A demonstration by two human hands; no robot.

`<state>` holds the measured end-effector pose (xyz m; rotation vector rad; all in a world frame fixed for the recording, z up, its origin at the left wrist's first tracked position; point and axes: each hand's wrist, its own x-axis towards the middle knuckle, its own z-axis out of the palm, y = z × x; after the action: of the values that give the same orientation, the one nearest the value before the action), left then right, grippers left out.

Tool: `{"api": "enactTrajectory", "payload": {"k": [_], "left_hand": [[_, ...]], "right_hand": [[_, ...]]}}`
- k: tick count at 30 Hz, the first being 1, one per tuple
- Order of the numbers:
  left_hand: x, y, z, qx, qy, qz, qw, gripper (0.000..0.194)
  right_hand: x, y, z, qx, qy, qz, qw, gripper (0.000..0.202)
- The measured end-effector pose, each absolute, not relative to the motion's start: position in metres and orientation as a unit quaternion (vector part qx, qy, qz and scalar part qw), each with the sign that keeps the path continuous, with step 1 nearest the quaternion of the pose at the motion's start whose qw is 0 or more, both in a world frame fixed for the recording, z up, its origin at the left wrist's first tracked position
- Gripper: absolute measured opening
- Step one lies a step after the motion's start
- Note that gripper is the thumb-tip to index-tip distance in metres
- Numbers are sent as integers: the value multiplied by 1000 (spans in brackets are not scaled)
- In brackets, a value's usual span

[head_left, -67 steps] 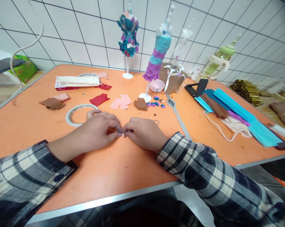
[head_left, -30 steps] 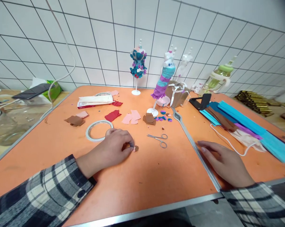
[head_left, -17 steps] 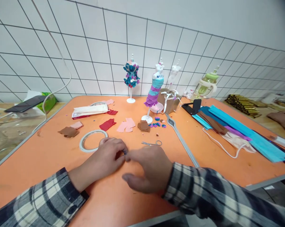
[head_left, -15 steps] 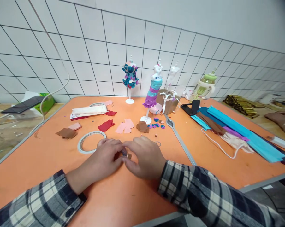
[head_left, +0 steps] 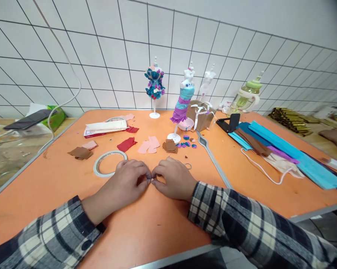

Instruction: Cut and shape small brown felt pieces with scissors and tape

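Observation:
My left hand (head_left: pixel 126 184) and my right hand (head_left: pixel 174 179) meet fingertip to fingertip low over the orange table (head_left: pixel 146 228). Both pinch a tiny piece of crepe paper; just a pale speck of it shows, the rest is covered by the fingers. Beside my left hand lies a roll of white tape (head_left: pixel 97 170). Beyond the hands are pink crepe paper pieces (head_left: pixel 149 145), a red piece (head_left: pixel 127 144) and a stack of brown pieces (head_left: pixel 170 146). A small ring (head_left: pixel 188 166) lies near my right hand, with several blue and purple paper petals (head_left: pixel 186 144) farther back.
Miniature dress forms stand at the back: one with blue petals (head_left: pixel 155 84), one wrapped in blue and purple (head_left: pixel 183 101), one white (head_left: pixel 208 80). Crepe paper strips (head_left: pixel 291 153), a bottle (head_left: pixel 246 95) and a paper bag (head_left: pixel 202 117) are at right. A person's hand (head_left: pixel 334 136) rests far right.
My fingertips have closed in, and the brown scrap that showed between them is now mostly hidden. My right hand's raised fingers have curled down. The view has tilted slightly.

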<state>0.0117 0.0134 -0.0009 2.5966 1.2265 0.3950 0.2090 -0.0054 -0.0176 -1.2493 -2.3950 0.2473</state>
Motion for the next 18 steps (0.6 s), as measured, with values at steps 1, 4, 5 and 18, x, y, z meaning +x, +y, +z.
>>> {"api": "enactTrajectory", "payload": {"k": [1, 4, 5, 18], "left_hand": [[11, 14, -1, 890, 419, 135, 117, 14], [10, 15, 0, 893, 418, 136, 102, 13], [10, 15, 0, 893, 417, 136, 100, 13], [18, 10, -6, 877, 421, 161, 168, 20]], "right_hand": [[208, -4, -17, -451, -861, 93, 217, 14], [204, 2, -14, -472, -832, 107, 272, 18], [203, 5, -13, -479, -816, 107, 305, 21], [204, -11, -11, -452, -818, 160, 318, 24]]}}
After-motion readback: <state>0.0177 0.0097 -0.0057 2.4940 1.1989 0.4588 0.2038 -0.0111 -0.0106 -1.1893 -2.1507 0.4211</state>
